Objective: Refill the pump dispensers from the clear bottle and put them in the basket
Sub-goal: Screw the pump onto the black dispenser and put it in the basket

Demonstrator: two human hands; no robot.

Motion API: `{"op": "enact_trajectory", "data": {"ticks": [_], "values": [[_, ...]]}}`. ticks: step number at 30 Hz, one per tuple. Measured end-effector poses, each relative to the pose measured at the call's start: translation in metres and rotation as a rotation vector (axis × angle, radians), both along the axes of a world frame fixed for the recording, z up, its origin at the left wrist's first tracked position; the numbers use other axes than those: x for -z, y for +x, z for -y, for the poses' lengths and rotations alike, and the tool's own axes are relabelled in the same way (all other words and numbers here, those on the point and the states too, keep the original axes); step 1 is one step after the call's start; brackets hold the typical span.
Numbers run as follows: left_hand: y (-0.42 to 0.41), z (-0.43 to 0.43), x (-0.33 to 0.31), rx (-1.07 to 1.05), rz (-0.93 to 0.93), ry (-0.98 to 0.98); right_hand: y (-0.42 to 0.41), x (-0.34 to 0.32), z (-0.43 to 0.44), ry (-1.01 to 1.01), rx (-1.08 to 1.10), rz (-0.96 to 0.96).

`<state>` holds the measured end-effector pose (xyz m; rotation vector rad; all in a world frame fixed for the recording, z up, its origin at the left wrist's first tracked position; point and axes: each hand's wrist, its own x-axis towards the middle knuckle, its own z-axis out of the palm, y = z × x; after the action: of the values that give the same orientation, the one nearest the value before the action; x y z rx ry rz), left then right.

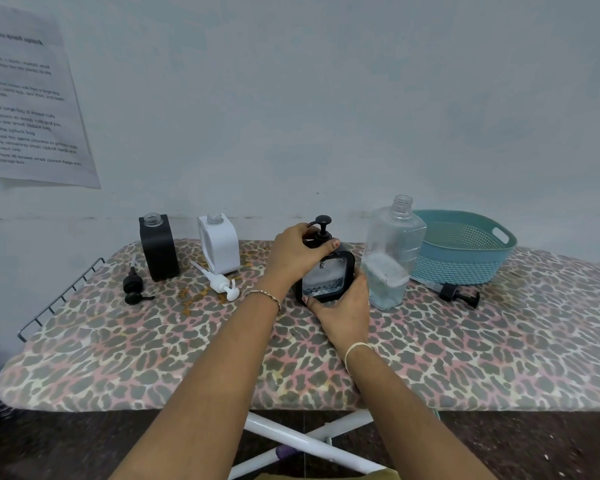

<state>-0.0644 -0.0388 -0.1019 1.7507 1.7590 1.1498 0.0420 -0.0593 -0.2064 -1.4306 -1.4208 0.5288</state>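
Observation:
A black square dispenser [328,277] with a clear window stands mid-board, its black pump head [321,226] seated on top. My left hand [297,254] grips the dispenser's neck at the pump collar. My right hand [342,308] holds its lower right corner. Right beside it stands the clear bottle [392,251], uncapped and about a third full. A teal basket [465,251] sits behind the bottle to the right, with nothing visible inside. At the back left stand an open black dispenser [159,249] and an open white dispenser [219,244].
Loose pumps lie on the leopard-print ironing board [153,341]: a black one [133,285] front of the black dispenser, a white one [220,282] by the white dispenser, another black one [459,295] before the basket. A wire rack [59,299] edges the board's left end; a wall stands close behind.

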Motion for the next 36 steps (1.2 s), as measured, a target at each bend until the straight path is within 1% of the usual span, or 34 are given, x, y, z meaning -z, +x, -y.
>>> {"op": "enact_trajectory", "data": {"ticks": [3, 6, 10, 17, 21, 25, 30, 33, 36], "values": [[0.009, 0.003, 0.007, -0.15, 0.065, 0.076, -0.001, 0.001, -0.001, -0.012, -0.008, -0.014], [0.017, 0.005, 0.01, -0.242, 0.097, 0.12, 0.0, 0.001, 0.0, -0.008, -0.015, -0.025], [0.021, 0.007, 0.008, -0.251, 0.104, 0.135, 0.0, 0.0, 0.0, -0.003, -0.014, -0.032], [0.02, 0.008, 0.01, -0.275, -0.01, 0.151, 0.0, 0.002, -0.001, 0.006, -0.004, -0.022], [0.015, 0.004, 0.01, -0.222, -0.034, 0.144, 0.0, 0.002, 0.0, 0.011, -0.003, -0.027], [0.001, 0.0, 0.007, -0.086, -0.037, 0.069, 0.001, 0.002, -0.001, 0.005, 0.003, -0.006], [-0.008, -0.004, 0.002, 0.011, -0.025, 0.003, 0.0, 0.001, 0.0, -0.005, 0.011, 0.0], [-0.007, -0.003, 0.003, 0.006, -0.031, -0.005, 0.0, 0.0, 0.0, -0.004, 0.012, -0.005], [-0.001, 0.0, 0.006, -0.054, 0.002, 0.025, 0.0, -0.001, 0.001, -0.009, 0.015, 0.0]]}}
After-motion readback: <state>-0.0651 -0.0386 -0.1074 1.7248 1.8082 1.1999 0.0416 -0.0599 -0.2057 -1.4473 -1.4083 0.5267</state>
